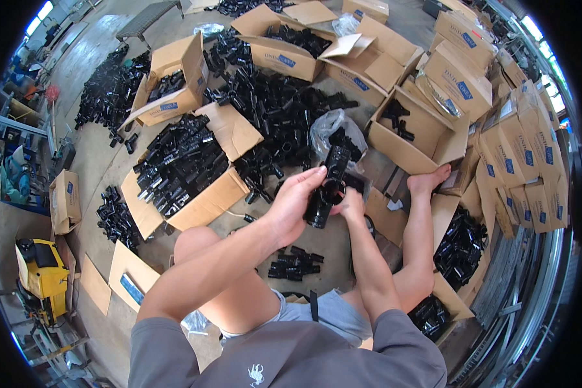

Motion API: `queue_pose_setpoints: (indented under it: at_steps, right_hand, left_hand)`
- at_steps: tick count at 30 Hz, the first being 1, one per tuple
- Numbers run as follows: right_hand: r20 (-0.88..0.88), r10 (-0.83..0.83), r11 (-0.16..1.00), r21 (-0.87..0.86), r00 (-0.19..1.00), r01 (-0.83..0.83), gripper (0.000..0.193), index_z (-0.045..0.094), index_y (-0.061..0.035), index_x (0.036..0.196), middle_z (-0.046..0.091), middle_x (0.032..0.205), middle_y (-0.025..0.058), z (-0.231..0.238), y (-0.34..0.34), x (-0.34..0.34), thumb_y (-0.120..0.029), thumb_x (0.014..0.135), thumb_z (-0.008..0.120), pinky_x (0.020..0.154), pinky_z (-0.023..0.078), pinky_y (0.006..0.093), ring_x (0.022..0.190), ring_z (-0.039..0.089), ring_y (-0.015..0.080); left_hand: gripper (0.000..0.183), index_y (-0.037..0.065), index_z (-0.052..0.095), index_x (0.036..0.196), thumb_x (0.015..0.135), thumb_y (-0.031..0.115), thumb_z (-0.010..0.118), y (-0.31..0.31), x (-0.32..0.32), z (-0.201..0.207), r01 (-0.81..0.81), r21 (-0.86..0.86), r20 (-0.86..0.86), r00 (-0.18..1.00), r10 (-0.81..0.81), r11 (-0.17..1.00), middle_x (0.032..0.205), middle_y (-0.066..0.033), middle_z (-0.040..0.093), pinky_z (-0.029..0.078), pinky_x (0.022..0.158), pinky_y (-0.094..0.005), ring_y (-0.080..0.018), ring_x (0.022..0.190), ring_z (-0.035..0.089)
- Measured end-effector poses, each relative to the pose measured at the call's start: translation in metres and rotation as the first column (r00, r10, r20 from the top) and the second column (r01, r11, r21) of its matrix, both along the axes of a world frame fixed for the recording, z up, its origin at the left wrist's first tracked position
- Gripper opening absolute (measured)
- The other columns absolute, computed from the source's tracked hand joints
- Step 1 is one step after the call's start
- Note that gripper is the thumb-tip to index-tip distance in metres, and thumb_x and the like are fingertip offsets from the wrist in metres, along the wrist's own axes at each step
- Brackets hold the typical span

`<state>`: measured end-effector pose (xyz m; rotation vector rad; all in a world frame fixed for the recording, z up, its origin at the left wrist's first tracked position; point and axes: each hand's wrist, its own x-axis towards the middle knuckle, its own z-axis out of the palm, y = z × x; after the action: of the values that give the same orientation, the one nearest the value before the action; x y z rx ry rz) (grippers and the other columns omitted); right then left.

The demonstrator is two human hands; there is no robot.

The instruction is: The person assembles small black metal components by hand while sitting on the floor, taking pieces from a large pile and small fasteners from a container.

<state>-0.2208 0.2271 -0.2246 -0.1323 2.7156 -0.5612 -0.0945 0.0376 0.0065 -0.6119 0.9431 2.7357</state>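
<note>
A black plastic pipe fitting (328, 185), tee-shaped with round sockets, is held up in front of me over my lap. My left hand (293, 202) grips it from the left side with fingers wrapped over the top. My right hand (352, 202) holds it from the right and lies partly hidden behind the fitting. I sit on the concrete floor with bare legs bent, my right foot (428, 181) resting by a flattened box. A small group of black fittings (295, 264) lies on the floor between my legs.
An open cardboard box (204, 207) full of black fittings stands at my left. A heap of loose fittings (278, 103) and a clear plastic bag (326, 126) lie ahead. Several closed boxes (524, 155) are stacked at right. A yellow machine (42, 275) stands far left.
</note>
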Motion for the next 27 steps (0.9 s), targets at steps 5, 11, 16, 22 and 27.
queue_pose_setpoints:
  at_steps: [5,11,16,22,27]
  right_hand:
    - [0.209,-0.149,0.986,0.102,0.967,0.130,0.033,0.075,-0.0092,0.107,0.074,0.117,0.0200,-0.021,-0.007,0.007,-0.029,0.082,0.081,0.096,0.055,0.0474,0.114,0.069,0.0380]
    - [0.188,-0.115,0.973,0.221,0.975,0.072,0.032,0.073,-0.0043,0.118,0.069,0.127,0.0220,-0.045,-0.012,-0.013,-0.017,0.090,0.067,0.101,0.053,0.0491,0.122,0.067,0.0361]
    - [0.339,-0.127,0.973,0.228,0.932,0.049,0.031,0.075,-0.0092,0.119,0.070,0.131,0.0144,-0.038,-0.004,-0.016,-0.013,0.089,0.067,0.103,0.050,0.0465,0.126,0.065,0.0321]
    - [0.375,-0.191,0.970,0.216,0.907,0.115,0.038,0.072,-0.0096,0.126,0.065,0.139,0.0151,-0.040,-0.001,-0.014,-0.014,0.088,0.068,0.108,0.045,0.0473,0.132,0.060,0.0339]
    - [0.401,-0.197,0.972,0.202,0.895,0.124,0.039,0.072,-0.0091,0.126,0.066,0.138,0.0153,-0.035,-0.004,-0.016,-0.013,0.087,0.068,0.109,0.043,0.0465,0.133,0.060,0.0334]
  left_hand:
    - [0.034,0.004,0.062,0.125,0.108,0.032,0.055,0.001,-0.003,0.009,0.012,-0.037,-0.026,1.000,-0.013,0.999,0.116,-0.0128,0.070,0.062,0.090,-0.0393,-0.0253,0.105,0.070]
    - [0.033,0.005,0.067,0.121,0.109,0.031,0.052,0.010,-0.003,0.014,-0.019,-0.219,-0.053,0.999,0.007,0.976,0.110,-0.0039,0.072,0.056,0.089,-0.0313,-0.0125,0.100,0.068]
    - [0.032,0.004,0.068,0.119,0.109,0.031,0.053,0.018,-0.008,0.023,0.014,-0.243,-0.030,0.999,-0.022,0.970,0.105,-0.0044,0.073,0.056,0.086,-0.0328,-0.0141,0.095,0.068]
    - [0.031,0.004,0.069,0.117,0.108,0.030,0.055,0.020,-0.005,0.028,-0.035,-0.236,-0.011,0.999,0.033,0.971,0.105,-0.0061,0.074,0.056,0.085,-0.0329,-0.0157,0.091,0.069]
    - [0.031,0.003,0.070,0.116,0.108,0.030,0.055,0.018,-0.004,0.027,-0.051,-0.300,-0.016,0.999,0.048,0.953,0.102,-0.0055,0.075,0.054,0.083,-0.0310,-0.0143,0.090,0.069]
